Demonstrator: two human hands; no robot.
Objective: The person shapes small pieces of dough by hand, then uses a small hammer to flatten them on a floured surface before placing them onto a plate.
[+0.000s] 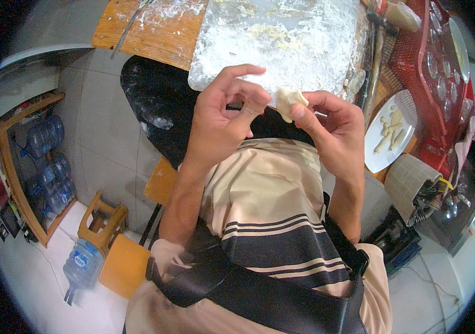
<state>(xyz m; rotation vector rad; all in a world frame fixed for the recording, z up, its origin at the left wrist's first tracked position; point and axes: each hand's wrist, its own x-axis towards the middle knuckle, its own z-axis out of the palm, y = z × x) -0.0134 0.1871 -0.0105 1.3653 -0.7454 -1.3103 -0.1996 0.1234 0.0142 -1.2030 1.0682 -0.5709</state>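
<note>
My right hand (333, 121) pinches a small, irregular lump of pale dough (288, 102) between thumb and forefinger. Just left of the dough is my left hand (227, 115), its forefinger raised and its thumb tip against another curled finger. Whether anything small sits in that pinch cannot be made out. Both hands are held over my lap, at the near edge of a flour-covered board (279, 46). To the right, a white plate (371, 152) holds several short, pale dough pieces (390, 129).
The board lies on a wooden table (158, 37) with a metal utensil (131, 27). At right are a red plastic basket (425, 104) of glasses and a holder (411, 175) with cutlery. A brown stool (101, 221) and a large water bottle (81, 263) are at lower left.
</note>
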